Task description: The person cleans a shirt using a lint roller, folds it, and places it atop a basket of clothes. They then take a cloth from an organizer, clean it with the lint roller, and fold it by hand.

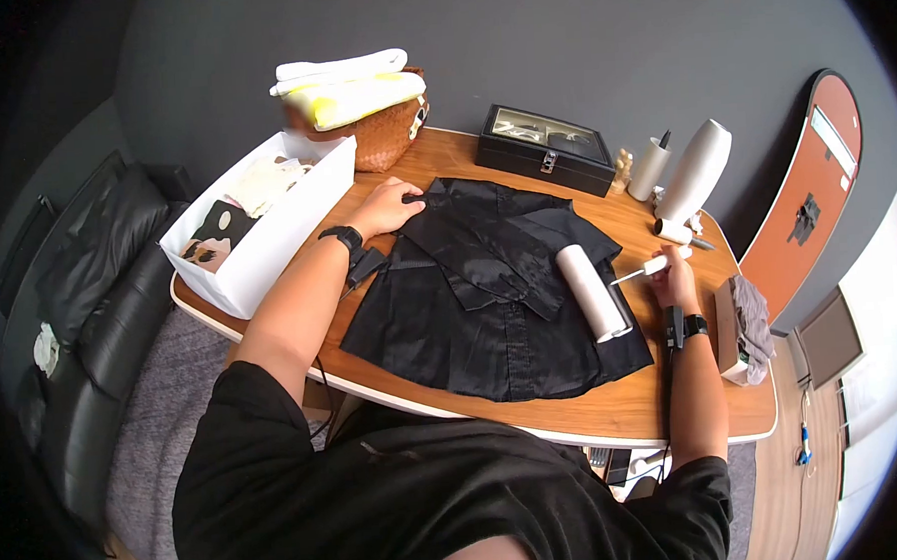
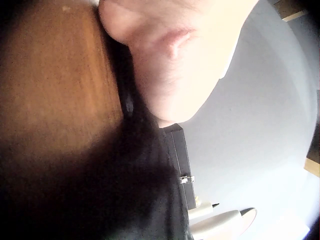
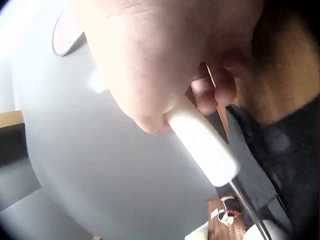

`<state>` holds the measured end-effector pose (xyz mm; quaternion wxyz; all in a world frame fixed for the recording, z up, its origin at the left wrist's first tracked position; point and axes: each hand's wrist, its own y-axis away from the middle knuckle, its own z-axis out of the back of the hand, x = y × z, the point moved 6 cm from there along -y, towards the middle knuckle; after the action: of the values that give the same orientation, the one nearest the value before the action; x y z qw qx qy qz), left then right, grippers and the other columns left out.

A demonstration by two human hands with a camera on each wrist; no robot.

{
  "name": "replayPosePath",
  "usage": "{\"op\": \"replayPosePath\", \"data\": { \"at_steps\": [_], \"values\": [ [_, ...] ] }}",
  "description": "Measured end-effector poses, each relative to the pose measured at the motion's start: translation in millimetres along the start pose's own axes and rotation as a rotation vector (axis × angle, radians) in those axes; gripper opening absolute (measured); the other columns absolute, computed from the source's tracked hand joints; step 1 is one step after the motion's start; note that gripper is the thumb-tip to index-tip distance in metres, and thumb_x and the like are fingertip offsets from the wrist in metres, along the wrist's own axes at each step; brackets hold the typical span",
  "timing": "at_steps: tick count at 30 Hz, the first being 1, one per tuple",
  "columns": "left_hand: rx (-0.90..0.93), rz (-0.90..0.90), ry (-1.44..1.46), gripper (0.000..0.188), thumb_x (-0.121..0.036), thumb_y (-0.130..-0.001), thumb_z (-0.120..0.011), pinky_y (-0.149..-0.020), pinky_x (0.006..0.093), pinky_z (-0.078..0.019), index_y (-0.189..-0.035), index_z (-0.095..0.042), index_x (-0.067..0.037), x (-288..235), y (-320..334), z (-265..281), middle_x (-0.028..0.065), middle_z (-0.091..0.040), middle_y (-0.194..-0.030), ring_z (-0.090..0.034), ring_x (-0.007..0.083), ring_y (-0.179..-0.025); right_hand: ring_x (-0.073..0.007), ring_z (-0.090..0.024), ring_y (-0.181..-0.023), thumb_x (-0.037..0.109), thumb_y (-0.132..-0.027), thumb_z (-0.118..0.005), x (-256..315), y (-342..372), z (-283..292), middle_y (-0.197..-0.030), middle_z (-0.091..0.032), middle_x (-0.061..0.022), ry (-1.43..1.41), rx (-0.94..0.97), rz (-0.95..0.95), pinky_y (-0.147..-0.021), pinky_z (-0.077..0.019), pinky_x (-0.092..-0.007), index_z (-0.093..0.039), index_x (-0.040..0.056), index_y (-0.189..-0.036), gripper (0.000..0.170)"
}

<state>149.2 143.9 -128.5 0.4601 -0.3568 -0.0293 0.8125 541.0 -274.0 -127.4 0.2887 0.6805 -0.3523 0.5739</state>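
A black long-sleeved shirt lies on the wooden table, its sleeves folded across the body. At its upper left corner my left hand pinches the fabric between thumb and fingers; in the left wrist view those fingertips are hidden behind the hand. My right hand grips the white handle of a lint roller. The roller's white sheet-covered cylinder overlaps the right side of the shirt, tilted, with a thin metal rod joining it to the handle.
To the left stands a white box with cloth items inside. Behind it, folded towels top a brown woven basket. A black glass-lidded case, a white upright device and a small box with grey cloth line the back and right.
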Motion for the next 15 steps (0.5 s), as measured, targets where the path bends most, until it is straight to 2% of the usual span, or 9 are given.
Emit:
{"op": "replayPosePath", "data": {
  "at_steps": [1, 4, 7, 11, 12, 15],
  "values": [
    [-0.001, -0.001, 0.001, 0.040, -0.033, -0.095, -0.072, -0.107, 0.0399, -0.0467, -0.124, -0.072, -0.005, 1.2, -0.4, -0.4, 0.0188, -0.064, -0.127, -0.059, 0.0348, -0.125, -0.0105, -0.053, -0.056, 0.033, -0.097, -0.066, 6.8, -0.2, 14.7, -0.067, -0.058, -0.0005, 0.007, -0.066, 0.013, -0.051, -0.0405, -0.0246, -0.064, 0.0083, -0.091, 0.025],
    [-0.005, -0.018, -0.008, 0.040, -0.033, -0.095, -0.072, -0.107, 0.0398, -0.0466, -0.124, -0.072, -0.005, 1.0, -1.0, -0.3, 0.0186, -0.064, -0.127, -0.059, 0.0346, -0.125, -0.0111, -0.052, -0.053, 0.034, -0.097, -0.067, -2.9, -31.7, 59.8, -0.064, -0.056, -0.0003, 0.024, -0.099, 0.068, -0.049, -0.0385, -0.0252, -0.063, 0.0088, -0.091, 0.026],
    [0.000, -0.001, -0.006, 0.039, -0.033, -0.095, -0.072, -0.107, 0.0399, -0.0466, -0.124, -0.072, -0.006, -1.6, 1.3, 1.0, 0.0184, -0.064, -0.127, -0.059, 0.0345, -0.125, -0.0113, -0.053, -0.054, 0.035, -0.097, -0.067, 2.9, -20.7, 56.6, -0.064, -0.056, 0.0007, -0.039, -0.119, 0.065, -0.048, -0.0376, -0.0254, -0.062, 0.0103, -0.091, 0.026],
    [0.001, 0.001, -0.006, 0.039, -0.033, -0.096, -0.071, -0.108, 0.0400, -0.0465, -0.124, -0.072, -0.006, -1.8, 0.8, 0.8, 0.0182, -0.064, -0.127, -0.059, 0.0344, -0.125, -0.0108, -0.054, -0.055, 0.036, -0.098, -0.068, 1.9, -8.9, 20.3, -0.064, -0.056, 0.0015, -0.036, -0.002, 0.037, -0.049, -0.0376, -0.0257, -0.062, 0.0125, -0.090, 0.026],
    [0.001, 0.004, -0.004, 0.039, -0.033, -0.096, -0.071, -0.108, 0.0400, -0.0465, -0.125, -0.072, -0.006, -1.8, 0.8, 0.8, 0.0183, -0.064, -0.127, -0.059, 0.0344, -0.125, -0.0103, -0.055, -0.055, 0.037, -0.098, -0.069, 4.7, -1.7, 10.0, -0.064, -0.057, 0.0019, 0.087, 0.021, 0.018, -0.049, -0.0381, -0.0254, -0.063, 0.0128, -0.090, 0.026],
    [0.028, 0.009, -0.003, 0.040, -0.032, -0.097, -0.070, -0.109, 0.0396, -0.0439, -0.128, -0.070, -0.006, -0.8, 0.6, -0.1, 0.0173, -0.062, -0.130, -0.056, 0.0340, -0.127, -0.0107, -0.059, -0.055, 0.039, -0.102, -0.066, 5.6, 21.6, -35.2, -0.068, -0.063, -0.0004, -0.038, 0.147, 0.024, -0.048, -0.0432, -0.0225, -0.065, 0.0092, -0.089, 0.033]
  ]
}}
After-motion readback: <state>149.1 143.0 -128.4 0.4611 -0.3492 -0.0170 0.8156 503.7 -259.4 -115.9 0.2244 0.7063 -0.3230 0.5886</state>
